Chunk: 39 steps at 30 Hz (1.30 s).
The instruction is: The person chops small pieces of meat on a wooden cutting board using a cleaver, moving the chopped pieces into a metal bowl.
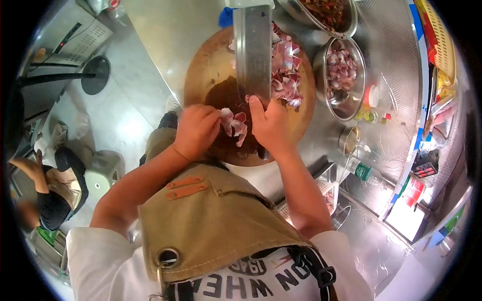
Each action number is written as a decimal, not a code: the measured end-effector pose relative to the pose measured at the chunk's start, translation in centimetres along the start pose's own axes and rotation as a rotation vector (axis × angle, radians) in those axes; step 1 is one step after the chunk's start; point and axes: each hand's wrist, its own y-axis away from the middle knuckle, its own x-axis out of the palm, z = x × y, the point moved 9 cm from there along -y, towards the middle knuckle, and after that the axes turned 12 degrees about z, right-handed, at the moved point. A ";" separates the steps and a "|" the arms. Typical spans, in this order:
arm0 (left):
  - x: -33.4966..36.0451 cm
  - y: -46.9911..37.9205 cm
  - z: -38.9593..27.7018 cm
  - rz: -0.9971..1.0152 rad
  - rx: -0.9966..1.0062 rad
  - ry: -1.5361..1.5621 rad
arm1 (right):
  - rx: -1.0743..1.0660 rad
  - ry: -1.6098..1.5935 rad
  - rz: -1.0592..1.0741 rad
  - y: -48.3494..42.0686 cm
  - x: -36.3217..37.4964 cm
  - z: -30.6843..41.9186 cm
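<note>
My right hand (275, 126) grips a broad metal cleaver (255, 52) near the base of its blade, thumb laid on the metal. The blade points away from me over a round wooden chopping board (205, 64). My left hand (196, 129) has its fingers bunched at the left edge of a cut, splayed piece of raw meat (235, 126), which looks like gizzard. Right of the blade lies a heap of similar dark red and whitish pieces (287, 71). The cleaver hides part of the board and whatever lies under it.
Right of the board stand a steel bowl of raw meat (342, 67), a larger bowl of dark food (327, 13), a small metal cup (349, 140) and a plastic bottle (363, 171). A white basket (331, 192) sits below. Left, a seated person (56, 195) is near a stool (101, 171).
</note>
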 end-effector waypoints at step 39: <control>2.7 1.1 -1.0 0.221 0.047 -0.014 | -0.027 0.279 0.214 0.9 6.3 0.6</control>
